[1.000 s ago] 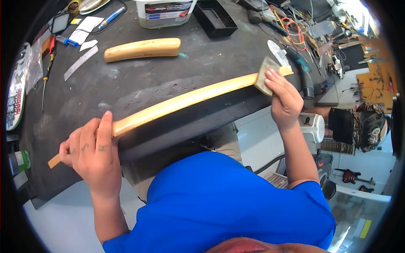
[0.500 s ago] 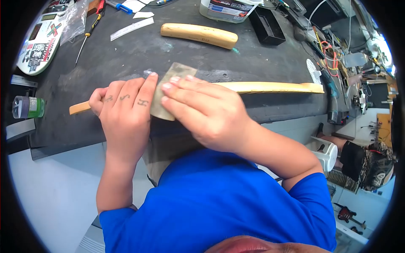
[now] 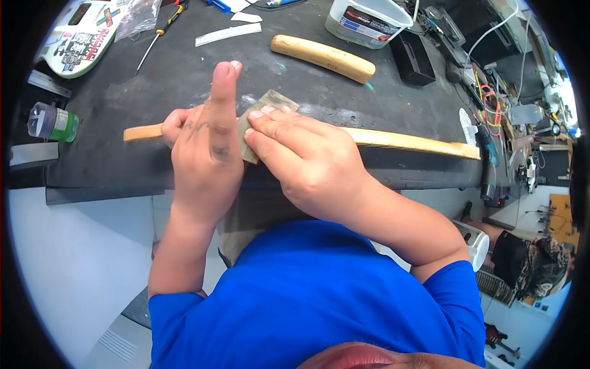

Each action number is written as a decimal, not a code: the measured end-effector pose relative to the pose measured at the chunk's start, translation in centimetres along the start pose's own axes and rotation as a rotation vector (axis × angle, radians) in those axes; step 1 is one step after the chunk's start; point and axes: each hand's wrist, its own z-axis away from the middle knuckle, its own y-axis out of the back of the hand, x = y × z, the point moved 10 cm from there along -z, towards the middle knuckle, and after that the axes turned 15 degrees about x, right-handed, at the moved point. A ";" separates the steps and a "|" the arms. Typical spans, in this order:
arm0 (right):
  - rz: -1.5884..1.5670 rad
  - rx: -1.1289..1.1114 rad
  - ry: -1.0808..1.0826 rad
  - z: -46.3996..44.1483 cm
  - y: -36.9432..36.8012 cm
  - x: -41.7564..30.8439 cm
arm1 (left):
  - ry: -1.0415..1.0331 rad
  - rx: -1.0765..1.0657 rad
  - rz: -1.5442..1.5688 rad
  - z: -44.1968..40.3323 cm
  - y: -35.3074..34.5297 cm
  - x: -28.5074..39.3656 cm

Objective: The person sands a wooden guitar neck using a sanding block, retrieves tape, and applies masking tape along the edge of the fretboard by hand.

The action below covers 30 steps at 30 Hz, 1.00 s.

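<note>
A long, light-wood guitar neck point(image 3: 405, 142) lies across the black bench near its front edge. My left hand point(image 3: 208, 138) is wrapped round its left part, with the index finger lifted off and pointing away from me. Just to the right, my right hand point(image 3: 307, 144) presses a worn, grey-brown piece of sandpaper point(image 3: 275, 101) onto the neck, fingers held together and pointing left. The sandpaper's upper corner sticks out beyond the fingertips. Both hands and the paper hide the neck's middle.
Behind the neck lie a curved wooden block point(image 3: 322, 58), a ruler point(image 3: 228, 34), a screwdriver point(image 3: 161, 34), a clear tub point(image 3: 369, 24) and a black box point(image 3: 413, 58). A green bottle point(image 3: 55, 122) stands left; tools point(image 3: 488, 111) crowd the right. Another person point(image 3: 522, 252) is at far right.
My left index finger has risen from the neck. The sandpaper and right hand stay together over the neck, the paper now more tilted. The whole view has shifted slightly.
</note>
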 end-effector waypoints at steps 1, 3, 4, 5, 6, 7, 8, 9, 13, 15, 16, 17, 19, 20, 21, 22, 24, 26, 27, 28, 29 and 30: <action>-0.017 -0.015 0.001 0.1 0.0 0.0 | 0.006 -0.017 0.005 0.1 0.0 -0.1; -0.034 -0.061 0.022 0.7 0.9 0.6 | 0.027 -0.045 0.010 0.1 0.2 -0.1; -0.035 -0.113 0.024 1.2 2.2 1.5 | 0.044 -0.059 0.016 0.0 0.3 0.1; -0.034 -0.163 0.024 1.5 3.0 2.3 | 0.043 -0.060 0.011 -0.1 0.3 0.2; -0.044 -0.168 0.016 1.5 3.3 2.4 | 0.043 -0.062 0.006 -0.2 0.3 0.3; -0.050 -0.174 0.008 1.5 3.5 2.7 | 0.042 -0.063 0.001 -0.2 0.2 0.3; -0.050 -0.175 -0.009 1.6 3.7 2.8 | 0.035 -0.068 -0.008 -0.3 0.2 0.3; -0.079 -0.150 -0.018 1.1 3.2 2.4 | 0.025 -0.064 -0.010 -0.3 0.0 0.4; -0.140 -0.082 -0.053 -0.9 -0.2 0.7 | -0.011 -0.043 -0.043 -0.2 -0.2 0.4; -0.108 -0.100 -0.059 -0.1 0.9 1.5 | -0.018 -0.072 -0.078 0.0 -0.1 0.3; -0.028 -0.147 -0.084 0.0 2.0 2.3 | -0.002 -0.084 -0.070 0.1 0.0 0.3; -0.007 -0.169 -0.119 0.5 2.9 3.6 | 0.014 -0.094 -0.057 0.0 0.0 0.4; 0.038 -0.250 -0.135 0.6 3.1 4.0 | 0.034 -0.098 -0.050 -0.2 -0.1 0.6; -0.003 -0.238 -0.123 0.2 2.7 3.6 | 0.036 -0.099 -0.055 -0.3 -0.1 0.7; -0.044 -0.222 -0.111 -0.5 1.4 2.9 | 0.031 -0.094 -0.061 -0.3 -0.2 0.8; -0.088 -0.205 -0.097 -1.1 0.2 2.1 | 0.025 -0.088 -0.066 -0.3 -0.3 0.9; -0.113 -0.151 -0.053 -1.5 -0.2 1.3 | 0.007 -0.071 -0.096 -0.2 -0.4 0.7; -0.153 -0.136 -0.019 -0.9 0.3 1.7 | -0.008 -0.091 -0.127 -0.1 -0.4 0.5; -0.173 -0.151 0.006 -0.5 1.2 2.2 | -0.012 -0.110 -0.142 0.1 -0.4 0.5; -0.191 -0.167 0.028 -0.2 1.5 2.4 | -0.001 -0.115 -0.125 0.0 -0.3 0.4; -0.181 -0.171 0.018 -0.2 1.3 2.6 | 0.007 -0.117 -0.104 -0.2 -0.3 0.5; -0.167 -0.174 0.010 -0.5 1.1 2.7 | 0.008 -0.109 -0.095 -0.4 -0.3 0.5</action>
